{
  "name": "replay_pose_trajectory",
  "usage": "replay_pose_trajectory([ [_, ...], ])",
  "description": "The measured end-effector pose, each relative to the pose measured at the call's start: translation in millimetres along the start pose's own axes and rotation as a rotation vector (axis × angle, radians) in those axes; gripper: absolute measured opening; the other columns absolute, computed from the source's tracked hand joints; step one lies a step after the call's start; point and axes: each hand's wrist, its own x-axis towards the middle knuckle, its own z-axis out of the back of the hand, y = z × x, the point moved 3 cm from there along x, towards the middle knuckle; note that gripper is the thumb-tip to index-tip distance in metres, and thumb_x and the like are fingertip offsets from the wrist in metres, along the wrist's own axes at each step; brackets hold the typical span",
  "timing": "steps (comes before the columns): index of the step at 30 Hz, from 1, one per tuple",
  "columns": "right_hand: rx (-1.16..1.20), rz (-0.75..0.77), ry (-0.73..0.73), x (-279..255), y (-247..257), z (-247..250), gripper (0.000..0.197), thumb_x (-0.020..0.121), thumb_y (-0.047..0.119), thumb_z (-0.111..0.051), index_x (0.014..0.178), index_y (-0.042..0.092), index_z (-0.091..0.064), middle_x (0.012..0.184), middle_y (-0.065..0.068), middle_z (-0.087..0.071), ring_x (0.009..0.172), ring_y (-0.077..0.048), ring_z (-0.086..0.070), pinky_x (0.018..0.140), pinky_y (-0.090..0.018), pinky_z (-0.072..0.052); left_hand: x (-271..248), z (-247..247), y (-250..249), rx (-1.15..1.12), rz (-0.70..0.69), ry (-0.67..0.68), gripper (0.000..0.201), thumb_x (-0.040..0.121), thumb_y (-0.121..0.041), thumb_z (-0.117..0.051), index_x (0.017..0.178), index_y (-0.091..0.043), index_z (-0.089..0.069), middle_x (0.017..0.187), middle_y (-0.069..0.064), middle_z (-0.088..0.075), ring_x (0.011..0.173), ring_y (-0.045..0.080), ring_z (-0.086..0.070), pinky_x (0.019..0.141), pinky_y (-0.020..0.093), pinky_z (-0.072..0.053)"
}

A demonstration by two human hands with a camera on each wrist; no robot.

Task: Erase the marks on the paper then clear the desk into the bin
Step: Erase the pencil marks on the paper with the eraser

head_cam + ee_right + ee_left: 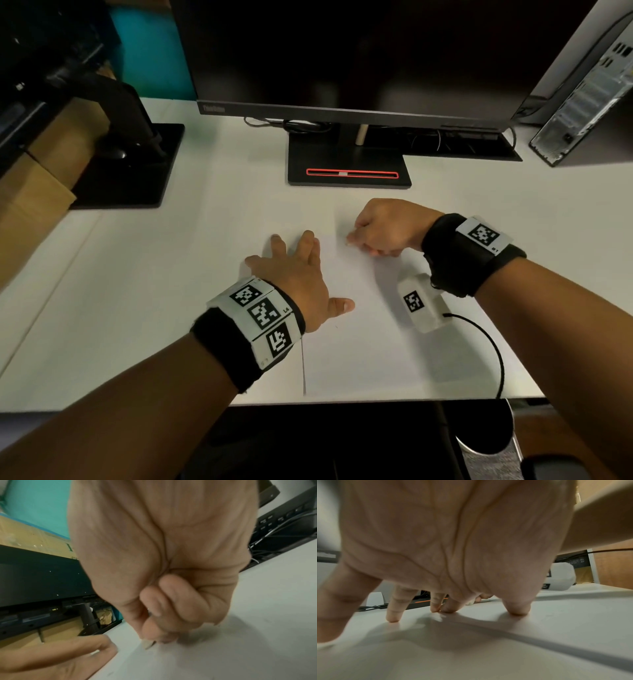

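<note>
Your left hand [296, 270] lies spread with straight fingers [393, 615] pressing the paper [359, 342] to the desk [137, 274] — likely so it won't slide — while your right hand [383, 228], just beyond it, pinches a small pale eraser [147, 645] against the sheet's far part.

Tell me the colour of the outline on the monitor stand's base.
Red, around a slot in the black monitor stand; clearest in the head view.

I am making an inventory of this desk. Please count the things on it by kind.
Monitor stands: 2
Computer tower: 1
Paper sheet: 1
Eraser, pinched in the right hand: 1
Total: 5
</note>
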Motion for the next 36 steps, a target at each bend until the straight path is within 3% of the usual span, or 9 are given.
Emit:
replay_pose_trajectory([
  [5,0.042,0.076,0.028,2,26,-18,0.039,0.099,0.03,-0.057,0.065,0.011,-0.062,0.059,-0.005,-0.056,0.046,-0.016,-0.046,0.05,-0.024,-0.043,1,1,0,0.0,0.003,-0.001,0.107,0.086,-0.086,-0.021,0.158,-0.018,0.02,0.165,-0.006,0.026,0.152,0.039,0.01,0.112,0.062,-0.03],
  [11,0.001,-0.065,-0.05,-3,1,-3,0.032,0.093,0.024,-0.057,0.065,0.01,-0.063,0.056,-0.005,-0.056,0.048,-0.019,-0.048,0.051,-0.024,-0.044,2,-1,1,0.008,0.005,-0.001,0.107,0.086,-0.086,-0.02,0.157,-0.018,0.021,0.164,-0.007,0.028,0.152,0.038,0.008,0.111,0.062,-0.031],
  [17,0.143,0.034,0.021,-3,25,-26,0.035,0.098,0.028,-0.055,0.07,0.008,-0.065,0.062,-0.009,-0.055,0.05,-0.02,-0.044,0.047,-0.023,-0.041,1,0,0,0.017,0.011,-0.011,0.108,0.085,-0.086,-0.022,0.158,-0.019,0.019,0.165,-0.007,0.026,0.152,0.039,0.008,0.111,0.061,-0.031],
  [24,-0.002,-0.13,-0.089,-20,-18,2,0.033,0.09,0.025,-0.056,0.062,0.01,-0.063,0.053,-0.005,-0.057,0.047,-0.02,-0.051,0.054,-0.026,-0.049,2,-1,0,0.012,0.014,-0.018,0.109,0.085,-0.087,-0.021,0.157,-0.017,0.021,0.164,-0.008,0.027,0.152,0.039,0.006,0.111,0.061,-0.032],
  [29,0.2,0.005,0.013,-35,2,-26,0.037,0.097,0.027,-0.056,0.067,0.008,-0.065,0.057,-0.005,-0.061,0.049,-0.018,-0.051,0.048,-0.025,-0.047,5,-2,1,0.016,0.018,-0.029,0.109,0.084,-0.087,-0.021,0.158,-0.018,0.019,0.165,-0.009,0.026,0.152,0.038,0.004,0.109,0.059,-0.034],
  [32,0.146,0.039,0.031,-36,9,-38,0.038,0.098,0.027,-0.055,0.068,0.007,-0.067,0.055,-0.003,-0.061,0.045,-0.017,-0.05,0.049,-0.025,-0.047,5,-2,1,0.019,0.015,-0.034,0.11,0.084,-0.088,-0.023,0.158,-0.018,0.018,0.165,-0.009,0.025,0.152,0.038,0.002,0.109,0.059,-0.034],
  [36,0.028,-0.074,-0.023,-34,-9,-16,0.036,0.091,0.025,-0.056,0.06,0.01,-0.062,0.052,-0.004,-0.057,0.044,-0.018,-0.049,0.051,-0.025,-0.045,5,-3,2,0.021,0.017,-0.033,0.11,0.084,-0.088,-0.022,0.158,-0.017,0.019,0.165,-0.008,0.025,0.152,0.038,0.003,0.109,0.062,-0.033],
])
